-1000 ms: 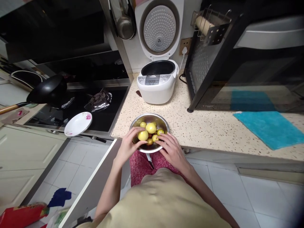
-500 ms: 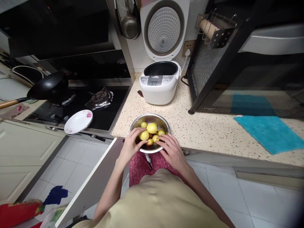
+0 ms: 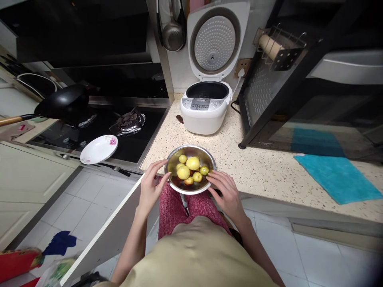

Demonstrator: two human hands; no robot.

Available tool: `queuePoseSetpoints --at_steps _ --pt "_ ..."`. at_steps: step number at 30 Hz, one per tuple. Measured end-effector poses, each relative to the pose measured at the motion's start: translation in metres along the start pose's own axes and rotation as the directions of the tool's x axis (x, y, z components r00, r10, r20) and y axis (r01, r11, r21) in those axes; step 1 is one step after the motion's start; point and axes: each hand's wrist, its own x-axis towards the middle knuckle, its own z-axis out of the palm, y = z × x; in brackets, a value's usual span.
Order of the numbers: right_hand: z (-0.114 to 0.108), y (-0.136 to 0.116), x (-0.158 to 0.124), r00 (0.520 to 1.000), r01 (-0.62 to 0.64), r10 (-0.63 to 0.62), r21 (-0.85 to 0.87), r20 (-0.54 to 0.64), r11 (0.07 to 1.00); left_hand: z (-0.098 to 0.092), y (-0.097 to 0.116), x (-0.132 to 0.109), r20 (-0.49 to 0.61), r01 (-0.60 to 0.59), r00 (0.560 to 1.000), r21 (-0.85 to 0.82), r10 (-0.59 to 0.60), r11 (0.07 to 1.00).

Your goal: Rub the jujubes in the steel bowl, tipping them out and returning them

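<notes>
A round metal bowl [image 3: 191,148] sits at the front edge of the counter, right in front of me. Inside it lie several round yellow and yellow-green fruits [image 3: 192,163], some larger, a few smaller with brownish patches. On the bowl's left side, my left hand [image 3: 152,185] has its thumb and forefinger at the rim, the other fingers curled behind. My right hand [image 3: 226,191] is at the right rim, fingers lying over the edge and thumb lower down outside. Neither hand holds a fruit.
Behind the bowl stands a white rice cooker [image 3: 205,115], lid up. A flowered plate [image 3: 98,149] lies at the stove's front edge, near a black wok [image 3: 64,101]. To the right are a black oven [image 3: 329,107] and a blue cloth [image 3: 335,175]. A cabinet door [image 3: 119,223] hangs open at left.
Both hands have drawn outward from the fruits inside the bowl to its rim, the left moving left and the right moving right. The fruits are now more fully visible.
</notes>
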Motion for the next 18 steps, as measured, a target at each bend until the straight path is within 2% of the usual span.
queuePoseSetpoints --at_steps 4,11,13,16,18 --pt "-0.010 0.008 0.001 0.993 -0.093 0.093 0.009 -0.076 0.996 0.002 -0.003 -0.003 -0.057 0.024 0.998 0.007 -0.023 1.000" --pt "-0.002 0.005 0.007 0.955 -0.259 0.268 0.088 -0.127 0.962 0.016 0.006 -0.001 0.016 -0.043 0.999 -0.026 0.043 0.999" --pt "0.005 0.002 0.006 0.929 -0.332 0.347 0.119 -0.133 0.936 0.018 0.008 0.002 0.041 -0.060 0.997 -0.035 0.061 0.998" --pt "0.014 -0.001 0.004 0.851 -0.468 0.499 0.197 -0.161 0.862 0.022 0.009 0.007 0.068 -0.054 0.996 -0.048 0.057 0.997" --pt "0.018 -0.001 0.003 0.809 -0.512 0.566 0.283 -0.160 0.811 0.025 0.009 0.008 0.089 -0.037 0.995 -0.058 0.042 0.998"
